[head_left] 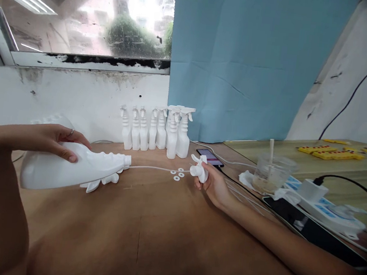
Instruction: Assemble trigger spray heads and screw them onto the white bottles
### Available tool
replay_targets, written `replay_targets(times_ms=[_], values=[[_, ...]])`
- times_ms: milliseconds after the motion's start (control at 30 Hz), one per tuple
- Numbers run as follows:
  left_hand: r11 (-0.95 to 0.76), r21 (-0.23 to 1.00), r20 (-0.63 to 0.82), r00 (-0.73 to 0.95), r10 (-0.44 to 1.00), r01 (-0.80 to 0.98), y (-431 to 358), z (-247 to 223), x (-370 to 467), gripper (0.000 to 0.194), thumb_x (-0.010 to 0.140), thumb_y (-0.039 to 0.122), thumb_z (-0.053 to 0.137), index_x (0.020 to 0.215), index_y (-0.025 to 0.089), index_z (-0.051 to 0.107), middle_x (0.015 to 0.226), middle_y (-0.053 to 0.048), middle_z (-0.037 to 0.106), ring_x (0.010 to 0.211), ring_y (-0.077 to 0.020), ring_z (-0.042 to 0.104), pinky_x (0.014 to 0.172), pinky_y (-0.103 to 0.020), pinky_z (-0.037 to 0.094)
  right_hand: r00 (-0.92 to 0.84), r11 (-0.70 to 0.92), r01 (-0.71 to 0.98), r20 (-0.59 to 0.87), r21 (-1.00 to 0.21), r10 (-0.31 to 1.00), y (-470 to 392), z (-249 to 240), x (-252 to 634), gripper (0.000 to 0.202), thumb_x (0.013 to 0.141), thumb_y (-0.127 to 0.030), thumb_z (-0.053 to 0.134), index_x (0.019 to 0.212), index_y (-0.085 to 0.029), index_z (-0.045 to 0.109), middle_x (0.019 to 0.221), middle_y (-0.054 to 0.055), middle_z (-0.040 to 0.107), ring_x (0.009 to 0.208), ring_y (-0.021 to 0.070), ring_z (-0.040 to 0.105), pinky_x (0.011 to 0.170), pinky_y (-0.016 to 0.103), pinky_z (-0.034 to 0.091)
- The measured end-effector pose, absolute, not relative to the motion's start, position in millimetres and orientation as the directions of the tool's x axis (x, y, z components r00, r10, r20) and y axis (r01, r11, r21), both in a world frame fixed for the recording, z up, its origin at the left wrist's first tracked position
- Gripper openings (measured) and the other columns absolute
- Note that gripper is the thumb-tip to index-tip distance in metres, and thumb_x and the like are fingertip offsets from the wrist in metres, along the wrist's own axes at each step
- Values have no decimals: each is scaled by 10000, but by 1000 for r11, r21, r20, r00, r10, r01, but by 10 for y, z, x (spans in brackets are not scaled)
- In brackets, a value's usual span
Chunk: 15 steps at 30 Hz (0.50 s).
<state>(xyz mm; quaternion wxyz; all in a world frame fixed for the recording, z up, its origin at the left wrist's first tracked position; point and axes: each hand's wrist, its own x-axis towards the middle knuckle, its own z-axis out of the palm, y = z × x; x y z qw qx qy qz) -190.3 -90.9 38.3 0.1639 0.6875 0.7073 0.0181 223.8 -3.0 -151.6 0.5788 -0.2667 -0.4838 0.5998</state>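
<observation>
My left hand (66, 142) is wrapped round a white plastic bottle (78, 168), tilted on its side with its neck pointing right. In my right hand (211, 182) is a white trigger sprayer head (200, 169), gripped at its body. A thin dip tube (154, 167) runs from the sprayer head leftward to the bottle's mouth, and its far end appears to be at or inside the opening. Below and behind the bottle lie more white sprayer heads (100, 181), partly hidden. Several small white ring washers (176, 178) rest on the table under the tube.
Several white spray bottles (172, 132) with trigger heads stand against the wall. To the right are a phone (210, 157), a plastic cup (266, 174) with a straw, a power strip (333, 214), a dark flat device (311, 232), cables and yellow pieces (332, 153) on a wooden board.
</observation>
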Motion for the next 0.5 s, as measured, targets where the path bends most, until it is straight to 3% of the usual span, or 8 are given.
replay_targets(times_ms=[100, 333, 500], values=[[31, 304, -335, 76, 939, 952, -875, 362, -1869, 551, 727, 560, 641, 1233, 353, 565, 1146, 58, 636, 1025, -258, 560, 752, -209, 449, -195, 127, -445, 235, -886, 952, -45, -1514, 2222, 225, 828, -407, 600, 844, -194, 530, 654, -22, 572, 417, 108, 487, 371, 232, 359], [-39, 271, -319, 128, 939, 962, -845, 347, -1726, 450, 751, 516, 650, 1173, 366, 604, 1119, 67, 647, 1003, -239, 571, 732, -201, 455, -171, 126, -443, 222, -887, 960, -65, -1489, 2205, 242, 802, -409, 628, 828, -194, 521, 633, -25, 573, 414, 105, 481, 376, 225, 360], [-4, 222, -299, 72, 952, 975, -851, 342, -1840, 491, 722, 568, 657, 1179, 397, 600, 1135, 87, 642, 993, -223, 581, 742, -198, 459, -115, 123, -441, 192, -889, 975, -10, -1516, 2257, 255, 773, -416, 629, 824, -187, 528, 562, -28, 553, 385, 105, 448, 377, 233, 346]])
